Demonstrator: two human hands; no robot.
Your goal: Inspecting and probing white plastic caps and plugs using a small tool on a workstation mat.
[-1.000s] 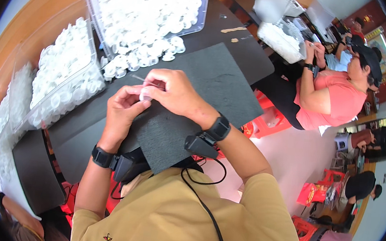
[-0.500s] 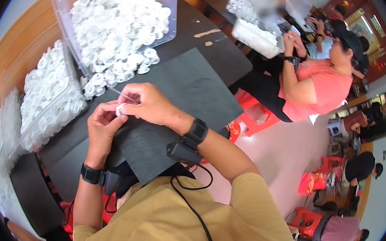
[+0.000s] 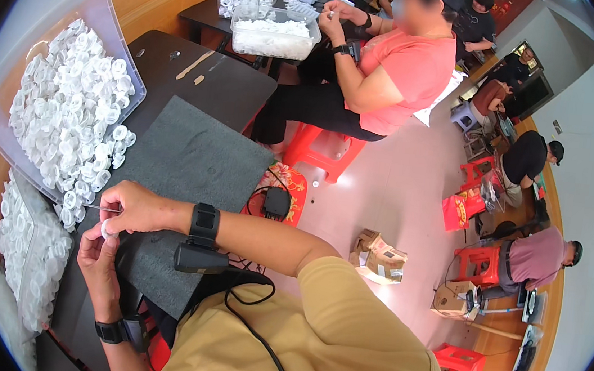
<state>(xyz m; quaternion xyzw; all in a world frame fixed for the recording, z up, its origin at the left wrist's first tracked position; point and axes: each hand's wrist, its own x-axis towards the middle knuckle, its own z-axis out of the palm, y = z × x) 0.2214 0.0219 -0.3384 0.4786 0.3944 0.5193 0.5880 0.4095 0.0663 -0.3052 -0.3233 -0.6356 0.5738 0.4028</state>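
Both my hands are close together over the left edge of a dark grey mat (image 3: 196,147) on the table. My left hand (image 3: 95,260) pinches a small white ring-shaped plastic part (image 3: 105,229) between thumb and fingertips. Just above it, my right hand (image 3: 139,206) is closed around a thin metal rod (image 3: 95,207), whose end sticks out to the left. My right fingertips are at the white part; whether the rod touches it is hidden. Beyond my hands a tilted clear plastic bin (image 3: 109,12) holds many similar white parts (image 3: 66,107), some spilling out toward my right hand.
Left of my hands is another clear container (image 3: 55,214) full of white parts. A co-worker in a pink shirt (image 3: 410,74) sits ahead on a red stool (image 3: 325,161), near a white-filled tub (image 3: 272,42). A cardboard box (image 3: 378,258) stands on the floor; a black cable (image 3: 261,350) crosses my shirt.
The view has swung to the right, so the bin, mat and my hands appear farther left. My hands stay together, still holding the white part and the rod.
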